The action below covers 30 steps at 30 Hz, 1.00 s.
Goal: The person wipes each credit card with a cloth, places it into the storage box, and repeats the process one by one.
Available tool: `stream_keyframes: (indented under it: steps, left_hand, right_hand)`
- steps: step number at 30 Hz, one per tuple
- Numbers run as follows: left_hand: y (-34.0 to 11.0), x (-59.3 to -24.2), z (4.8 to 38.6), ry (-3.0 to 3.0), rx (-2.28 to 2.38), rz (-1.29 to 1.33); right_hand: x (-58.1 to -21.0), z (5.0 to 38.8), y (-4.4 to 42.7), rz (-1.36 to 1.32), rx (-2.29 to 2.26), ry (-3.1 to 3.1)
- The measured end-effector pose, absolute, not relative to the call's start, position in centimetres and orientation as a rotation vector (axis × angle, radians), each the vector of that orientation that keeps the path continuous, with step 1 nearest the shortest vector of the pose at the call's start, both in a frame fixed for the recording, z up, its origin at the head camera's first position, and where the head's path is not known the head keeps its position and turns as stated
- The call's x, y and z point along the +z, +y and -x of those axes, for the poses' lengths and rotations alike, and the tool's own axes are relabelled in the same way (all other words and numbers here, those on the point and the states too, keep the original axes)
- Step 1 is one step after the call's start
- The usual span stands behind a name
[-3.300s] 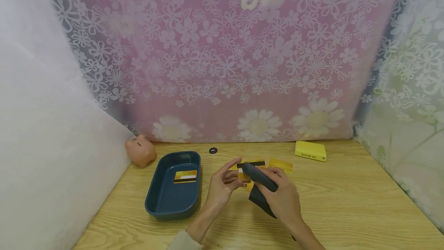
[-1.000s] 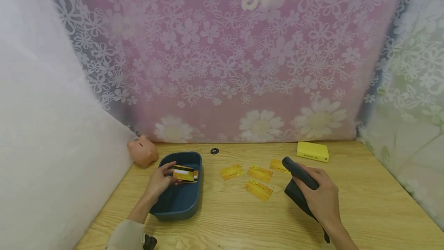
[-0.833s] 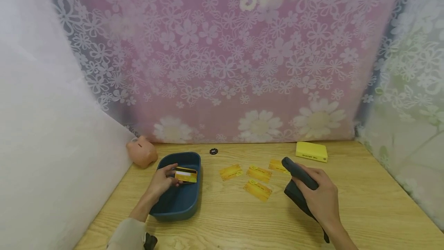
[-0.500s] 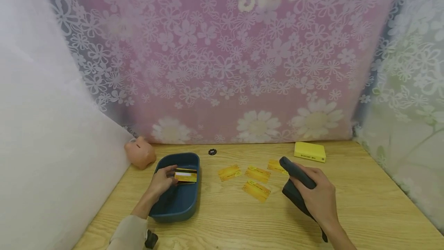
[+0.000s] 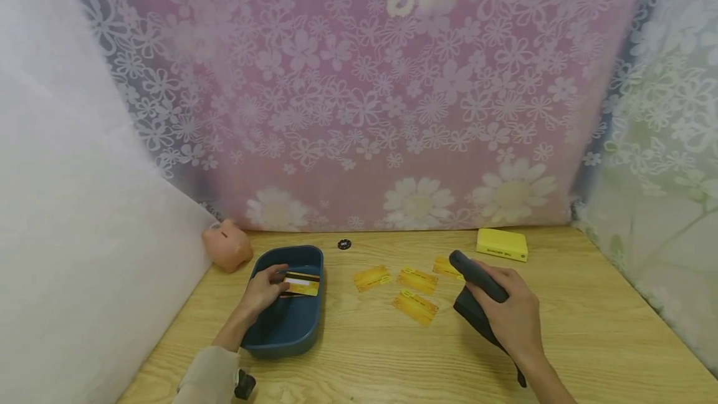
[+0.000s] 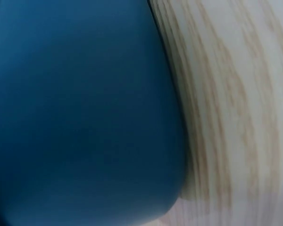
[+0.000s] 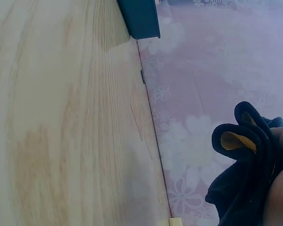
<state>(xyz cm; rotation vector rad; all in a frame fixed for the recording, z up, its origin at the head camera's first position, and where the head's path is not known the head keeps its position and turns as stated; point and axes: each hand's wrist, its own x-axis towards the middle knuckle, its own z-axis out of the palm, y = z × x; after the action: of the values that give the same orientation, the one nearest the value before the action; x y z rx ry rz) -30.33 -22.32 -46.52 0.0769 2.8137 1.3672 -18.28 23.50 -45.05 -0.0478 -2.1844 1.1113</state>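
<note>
Left hand [image 5: 262, 290]: inside the near-left part of the blue tray [image 5: 285, 329], thumb and fingers pinching the left edge of a gold card [image 5: 303, 285], its dark stripe side up. Whether that card rests on what lies beneath it or hangs just above, I cannot tell. A thin edge below it looks like another card in the tray. The left wrist view gives only blue tray wall and wood grain.

Right hand [image 5: 513, 317]: wrapped around a dark, folded pouch [image 5: 480, 281], held up above the tabletop [image 5: 359, 363], well apart from the tray. Its folds show a mustard patch in the right wrist view (lining or contents, not clear from here).

Tabletop, between tray and pouch: four gold cards lie flat and unstacked, namely a left one [image 5: 371, 278], a middle one [image 5: 417, 280], a front one [image 5: 415, 308] and a far one [image 5: 445, 267] partly behind the pouch.

Progress, my judgement: partway through moving cards into the tray. The pinched card is at its place but not yet released; the four on the tabletop appear to remain. Whether the pouch holds more is not visible.
</note>
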Motion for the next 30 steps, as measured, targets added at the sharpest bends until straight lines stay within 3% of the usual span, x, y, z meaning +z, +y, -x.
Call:
stream_keyframes:
  steps: [30]
  left_hand:
    - [-21.62, -45.62, 29.88, 2.813, 1.389, -0.156]
  right_hand:
    - [-45.16, 18.25, 23.23, 0.044, 1.116, -2.186]
